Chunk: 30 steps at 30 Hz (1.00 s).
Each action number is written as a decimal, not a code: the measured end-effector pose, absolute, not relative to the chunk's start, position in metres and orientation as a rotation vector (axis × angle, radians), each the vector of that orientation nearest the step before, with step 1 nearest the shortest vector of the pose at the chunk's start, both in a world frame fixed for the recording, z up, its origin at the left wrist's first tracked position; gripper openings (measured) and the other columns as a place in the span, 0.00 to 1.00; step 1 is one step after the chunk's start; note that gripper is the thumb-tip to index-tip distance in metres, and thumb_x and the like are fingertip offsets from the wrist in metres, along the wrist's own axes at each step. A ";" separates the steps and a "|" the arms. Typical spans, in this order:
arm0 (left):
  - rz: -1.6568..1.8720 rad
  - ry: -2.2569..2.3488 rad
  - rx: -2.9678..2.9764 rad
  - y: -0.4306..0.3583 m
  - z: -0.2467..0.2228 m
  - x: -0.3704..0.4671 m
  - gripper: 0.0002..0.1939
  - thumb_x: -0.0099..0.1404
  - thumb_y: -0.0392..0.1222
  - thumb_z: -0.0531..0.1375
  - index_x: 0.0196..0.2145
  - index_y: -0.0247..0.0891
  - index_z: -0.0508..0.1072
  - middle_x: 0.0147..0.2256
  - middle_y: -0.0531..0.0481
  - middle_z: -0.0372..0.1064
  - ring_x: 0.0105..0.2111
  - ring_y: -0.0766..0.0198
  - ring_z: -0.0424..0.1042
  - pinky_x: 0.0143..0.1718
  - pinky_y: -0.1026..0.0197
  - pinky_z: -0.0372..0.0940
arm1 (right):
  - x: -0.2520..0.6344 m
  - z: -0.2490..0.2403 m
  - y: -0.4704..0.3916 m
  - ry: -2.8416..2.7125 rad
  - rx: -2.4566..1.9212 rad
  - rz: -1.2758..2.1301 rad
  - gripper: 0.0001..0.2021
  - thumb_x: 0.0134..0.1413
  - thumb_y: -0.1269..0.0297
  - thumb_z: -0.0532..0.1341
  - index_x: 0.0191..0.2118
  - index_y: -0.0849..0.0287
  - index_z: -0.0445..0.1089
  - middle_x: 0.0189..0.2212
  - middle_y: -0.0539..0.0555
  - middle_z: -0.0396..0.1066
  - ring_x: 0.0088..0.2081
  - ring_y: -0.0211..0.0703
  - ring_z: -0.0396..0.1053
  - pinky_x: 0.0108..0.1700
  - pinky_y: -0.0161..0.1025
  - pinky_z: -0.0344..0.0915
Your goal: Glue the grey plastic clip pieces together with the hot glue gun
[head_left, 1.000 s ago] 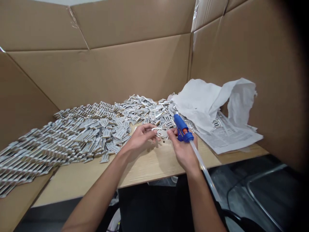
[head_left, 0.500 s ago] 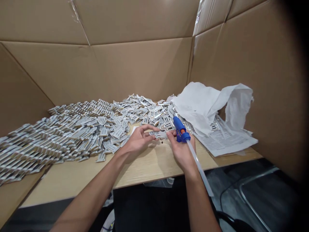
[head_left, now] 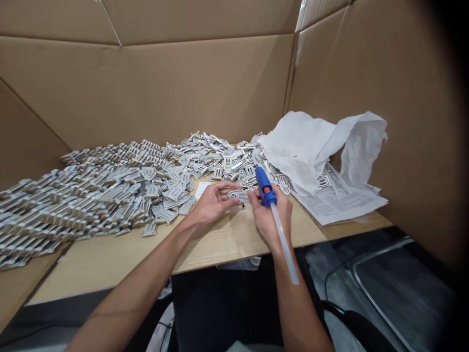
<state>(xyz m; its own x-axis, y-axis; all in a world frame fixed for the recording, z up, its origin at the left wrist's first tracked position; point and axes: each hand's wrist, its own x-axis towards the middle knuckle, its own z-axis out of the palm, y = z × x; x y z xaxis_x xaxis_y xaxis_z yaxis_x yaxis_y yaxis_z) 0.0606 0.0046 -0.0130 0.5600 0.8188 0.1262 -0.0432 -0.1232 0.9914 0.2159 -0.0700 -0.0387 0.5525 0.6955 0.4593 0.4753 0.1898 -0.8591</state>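
Near the middle of the wooden table, my left hand (head_left: 214,203) pinches the left end of a small flat grey cutout piece (head_left: 239,196) between thumb and fingers. My right hand (head_left: 274,220) is closed around a blue glue gun (head_left: 266,188), its thumb and fingertip also at the right end of that piece. From the back of the gun a long translucent glue stick (head_left: 285,244) runs down over my wrist. The gun's nose points away from me, toward loose cutouts. The trigger and most of the right fingers are hidden.
Stacked rows of cutouts (head_left: 34,215) cover the left of the table (head_left: 120,261). Loose ones (head_left: 176,188) are heaped along the back. Crumpled white paper (head_left: 300,142) lies over printed sheets (head_left: 340,205) at right. Cardboard walls (head_left: 205,88) enclose the table.
The table scene sits slightly higher in view. My left thumb and fingers have drawn closer around the cutout. The glue gun and its stick have swung a little to the left.
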 end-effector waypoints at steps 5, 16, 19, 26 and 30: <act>0.886 0.729 1.520 0.005 -0.015 0.062 0.21 0.58 0.41 0.74 0.48 0.35 0.77 0.36 0.46 0.80 0.34 0.61 0.81 0.38 0.60 0.72 | 0.213 -0.039 -0.070 -1.096 -1.508 0.152 0.07 0.58 0.58 0.66 0.33 0.54 0.69 0.29 0.51 0.75 0.31 0.46 0.70 0.38 0.41 0.62; 0.958 0.728 1.463 0.003 -0.014 0.064 0.20 0.54 0.40 0.76 0.43 0.35 0.77 0.39 0.43 0.81 0.35 0.60 0.81 0.39 0.58 0.73 | 0.211 -0.039 -0.065 -1.113 -1.476 -0.035 0.09 0.58 0.60 0.67 0.33 0.54 0.66 0.35 0.54 0.71 0.37 0.49 0.68 0.40 0.42 0.61; 0.972 0.739 1.455 0.006 -0.015 0.062 0.22 0.52 0.41 0.77 0.43 0.37 0.79 0.38 0.46 0.81 0.33 0.61 0.79 0.36 0.60 0.71 | 0.213 -0.043 -0.065 -1.066 -1.503 0.091 0.14 0.56 0.52 0.69 0.33 0.54 0.67 0.31 0.52 0.72 0.34 0.49 0.68 0.39 0.43 0.61; 0.931 0.562 1.329 0.012 -0.025 0.067 0.19 0.56 0.47 0.76 0.41 0.34 0.82 0.40 0.44 0.81 0.39 0.61 0.78 0.47 0.57 0.71 | 0.200 -0.036 -0.068 -0.982 -1.396 0.250 0.15 0.54 0.49 0.71 0.34 0.54 0.71 0.29 0.51 0.76 0.29 0.44 0.69 0.35 0.40 0.64; 1.022 0.560 1.288 0.013 -0.023 0.067 0.18 0.60 0.52 0.73 0.37 0.34 0.78 0.35 0.46 0.80 0.35 0.61 0.78 0.45 0.56 0.72 | 0.201 -0.033 -0.071 -0.947 -1.352 0.325 0.19 0.57 0.43 0.67 0.34 0.56 0.74 0.26 0.53 0.75 0.28 0.46 0.71 0.33 0.40 0.65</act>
